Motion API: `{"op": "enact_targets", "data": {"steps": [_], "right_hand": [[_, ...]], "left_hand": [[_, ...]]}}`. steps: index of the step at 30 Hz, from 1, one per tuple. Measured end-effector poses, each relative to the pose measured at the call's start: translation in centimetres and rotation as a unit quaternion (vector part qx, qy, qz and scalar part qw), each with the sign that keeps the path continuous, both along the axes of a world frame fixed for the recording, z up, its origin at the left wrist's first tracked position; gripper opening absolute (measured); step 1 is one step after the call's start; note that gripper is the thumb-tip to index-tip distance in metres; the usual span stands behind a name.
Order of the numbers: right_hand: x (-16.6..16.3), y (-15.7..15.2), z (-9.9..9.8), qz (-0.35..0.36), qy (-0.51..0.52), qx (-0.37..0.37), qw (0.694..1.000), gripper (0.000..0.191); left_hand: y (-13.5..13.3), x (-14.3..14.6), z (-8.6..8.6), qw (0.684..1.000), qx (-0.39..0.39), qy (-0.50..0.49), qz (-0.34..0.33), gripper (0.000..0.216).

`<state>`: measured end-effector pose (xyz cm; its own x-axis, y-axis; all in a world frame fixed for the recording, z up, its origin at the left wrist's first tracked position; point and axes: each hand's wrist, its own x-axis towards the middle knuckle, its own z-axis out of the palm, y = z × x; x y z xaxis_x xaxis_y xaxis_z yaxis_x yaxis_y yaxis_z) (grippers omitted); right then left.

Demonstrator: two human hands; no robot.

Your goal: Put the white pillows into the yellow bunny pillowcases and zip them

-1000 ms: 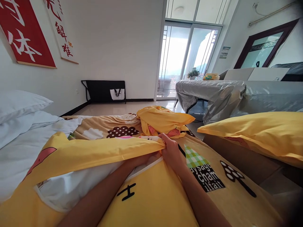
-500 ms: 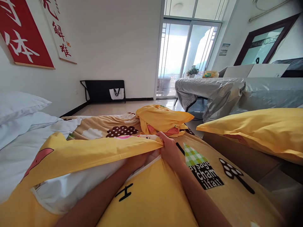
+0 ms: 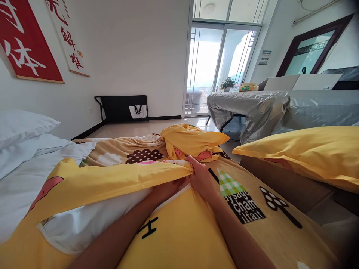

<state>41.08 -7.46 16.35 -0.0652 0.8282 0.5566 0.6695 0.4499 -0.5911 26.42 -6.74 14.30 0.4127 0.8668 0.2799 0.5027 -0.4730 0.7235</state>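
A yellow pillowcase [image 3: 179,231] lies before me with its opening gaping across the middle. White pillow fabric [image 3: 106,213] shows inside that opening. My right hand [image 3: 202,175] is closed on the pillowcase's edge at the right end of the opening. My left hand [image 3: 169,187] reaches into the opening under the raised yellow flap, near the right hand. Its fingers are hidden by cloth, so their grip cannot be seen.
A tan patterned blanket [image 3: 196,162] lies beneath. A crumpled yellow cloth [image 3: 193,140] is ahead, white pillows [image 3: 28,129] are left. At right, another yellow pillow [image 3: 305,157] rests over a cardboard box [image 3: 275,179]. Beyond stands a plastic-covered table [image 3: 246,101].
My left hand and forearm have shifted very slightly inside the opening. The right hand keeps its hold on the pillowcase edge.
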Motion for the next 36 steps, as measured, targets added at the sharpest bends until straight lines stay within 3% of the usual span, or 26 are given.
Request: {"op": "enact_targets", "data": {"steps": [6,11,16,22,36], "right_hand": [[-0.1,-0.1,0.2,0.021,0.014,-0.003,1.0,0.037],[-0.1,-0.1,0.3,0.038,0.024,-0.007,0.999,0.031],[0.0,-0.2,0.5,0.048,0.029,-0.008,0.998,0.031],[0.1,-0.6,0.8,0.062,0.013,-0.023,0.998,0.037],[0.3,-0.6,0.7,0.089,0.02,-0.029,0.995,0.038]], "left_hand": [[0.7,0.2,-0.3,0.999,0.052,0.006,0.015,0.052],[0.4,-0.1,-0.2,0.993,-0.057,-0.094,0.049,0.048],[-0.4,-1.1,-0.2,0.986,-0.118,-0.118,0.016,0.056],[-1.8,-1.7,-0.1,0.991,0.065,0.036,-0.111,0.036],[-2.3,-1.2,0.7,0.987,0.108,0.062,-0.098,0.035]]}}
